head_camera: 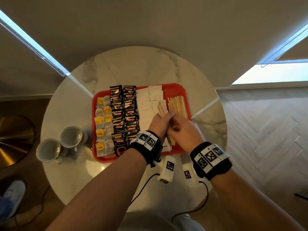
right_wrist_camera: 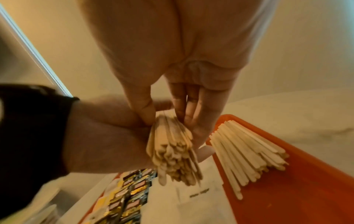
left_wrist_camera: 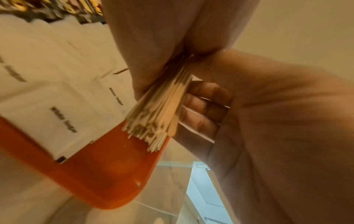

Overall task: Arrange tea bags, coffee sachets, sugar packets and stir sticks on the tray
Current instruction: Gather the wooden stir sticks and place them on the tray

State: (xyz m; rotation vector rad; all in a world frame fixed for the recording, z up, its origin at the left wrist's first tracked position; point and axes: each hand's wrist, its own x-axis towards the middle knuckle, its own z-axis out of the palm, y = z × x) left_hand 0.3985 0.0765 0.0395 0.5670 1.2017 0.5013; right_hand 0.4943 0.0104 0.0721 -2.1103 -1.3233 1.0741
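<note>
A red tray on the round marble table holds a column of tea bags, rows of black coffee sachets, white sugar packets and a loose pile of wooden stir sticks. Both hands hold one bundle of stir sticks above the tray's right half. My left hand grips the bundle from the left. My right hand pinches the bundle between thumb and fingers. The loose pile of sticks lies to the right of the bundle.
Two grey cups stand left of the tray. Two white marker boxes with cables lie at the table's near edge. A brass-coloured round object sits on the floor to the left.
</note>
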